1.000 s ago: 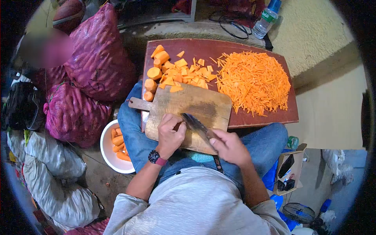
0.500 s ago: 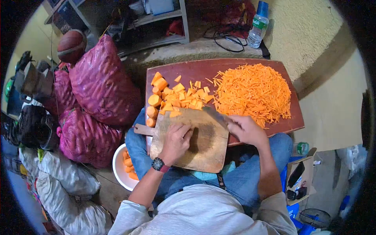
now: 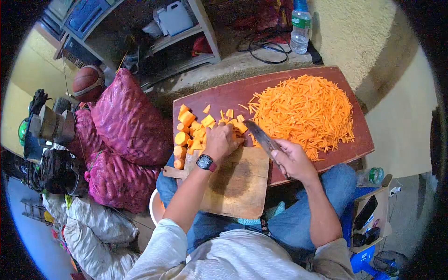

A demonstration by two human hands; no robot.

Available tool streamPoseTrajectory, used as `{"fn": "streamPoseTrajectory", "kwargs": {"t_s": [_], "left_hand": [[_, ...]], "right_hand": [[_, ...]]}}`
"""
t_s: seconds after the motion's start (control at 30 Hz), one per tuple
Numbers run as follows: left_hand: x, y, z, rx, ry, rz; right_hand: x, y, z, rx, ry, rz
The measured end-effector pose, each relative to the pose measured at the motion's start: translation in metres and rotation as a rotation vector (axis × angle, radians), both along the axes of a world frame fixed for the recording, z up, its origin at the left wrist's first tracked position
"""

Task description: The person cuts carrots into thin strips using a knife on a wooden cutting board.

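My left hand (image 3: 222, 141) reaches past the cutting board's far edge, its fingers curled down onto the cut carrot pieces (image 3: 198, 133); the fingertips are partly hidden among them. My right hand (image 3: 293, 160) is closed round the handle of a knife (image 3: 261, 136), whose dark blade points up and left over the table, beside the pieces. The wooden cutting board (image 3: 242, 186) rests across my lap against the table edge, with a dark damp patch on its surface. A large heap of carrot strips (image 3: 303, 114) lies to the right on the red-brown table (image 3: 345, 154).
Pink mesh sacks (image 3: 130, 121) stand on the left with a basketball (image 3: 88, 83) on top. A white basin (image 3: 157, 207) sits by my left knee. Beyond the table stand a water bottle (image 3: 300, 28) and a shelf (image 3: 205, 28). An open box (image 3: 373, 219) is at right.
My left hand has moved from the cutting board forward to the carrot pieces. The knife has shifted slightly back and turned more upright, away from the board. The view has tilted a little.
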State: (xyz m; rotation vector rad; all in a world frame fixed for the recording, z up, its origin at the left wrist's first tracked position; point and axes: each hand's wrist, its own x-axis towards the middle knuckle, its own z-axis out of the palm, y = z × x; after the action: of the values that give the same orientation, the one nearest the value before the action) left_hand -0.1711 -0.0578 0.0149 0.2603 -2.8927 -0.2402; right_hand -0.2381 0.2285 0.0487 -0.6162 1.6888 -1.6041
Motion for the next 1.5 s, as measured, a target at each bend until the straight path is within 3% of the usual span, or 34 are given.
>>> {"fn": "streamPoseTrajectory", "kwargs": {"t_s": [0.03,0.07,0.23,0.43,0.47,0.57,0.6,0.63,0.7,0.77,0.83,0.93,1.23,1.3,1.5], "left_hand": [[-0.004,0.000,0.002,0.030,-0.174,0.029],[-0.006,-0.001,-0.001,0.025,-0.173,0.028],[-0.004,-0.018,-0.015,0.211,-0.001,-0.106],[0.008,-0.038,-0.011,0.342,0.207,-0.106],[0.012,-0.038,-0.010,0.651,0.140,0.040],[0.026,-0.037,0.015,0.503,0.128,0.148],[0.030,-0.038,0.008,0.738,0.277,0.135],[0.039,-0.036,0.000,0.744,0.277,0.139],[0.065,-0.021,-0.005,0.992,0.361,0.150],[0.095,0.013,0.000,1.104,0.223,0.289],[0.115,0.033,-0.012,0.779,0.322,0.067],[0.138,0.046,-0.010,0.711,0.314,0.081],[0.161,0.047,-0.022,0.463,0.335,-0.090],[0.165,0.051,-0.024,0.346,0.279,-0.086],[0.173,0.053,-0.018,0.179,0.139,-0.170]], "right_hand": [[0.003,-0.004,0.001,-0.006,0.036,0.028],[0.008,-0.006,0.006,-0.022,0.001,0.019],[0.014,-0.011,0.003,-0.027,0.020,0.050],[0.013,-0.011,0.002,-0.011,0.037,0.043],[0.013,-0.012,0.000,-0.035,0.041,0.032],[0.014,-0.014,-0.002,-0.056,0.053,0.031],[0.015,-0.014,-0.001,-0.054,0.055,0.039],[0.016,-0.013,0.001,-0.047,0.054,0.042],[0.020,-0.012,0.003,0.016,0.048,0.079],[0.026,-0.006,0.008,0.120,-0.022,0.149],[0.034,-0.003,0.006,0.148,0.141,0.243],[0.058,-0.005,0.018,0.134,0.347,0.243],[0.116,-0.010,0.014,0.220,0.315,0.210],[0.126,-0.010,0.021,0.111,0.420,0.165],[0.136,-0.006,0.028,0.272,0.458,0.243]]}}
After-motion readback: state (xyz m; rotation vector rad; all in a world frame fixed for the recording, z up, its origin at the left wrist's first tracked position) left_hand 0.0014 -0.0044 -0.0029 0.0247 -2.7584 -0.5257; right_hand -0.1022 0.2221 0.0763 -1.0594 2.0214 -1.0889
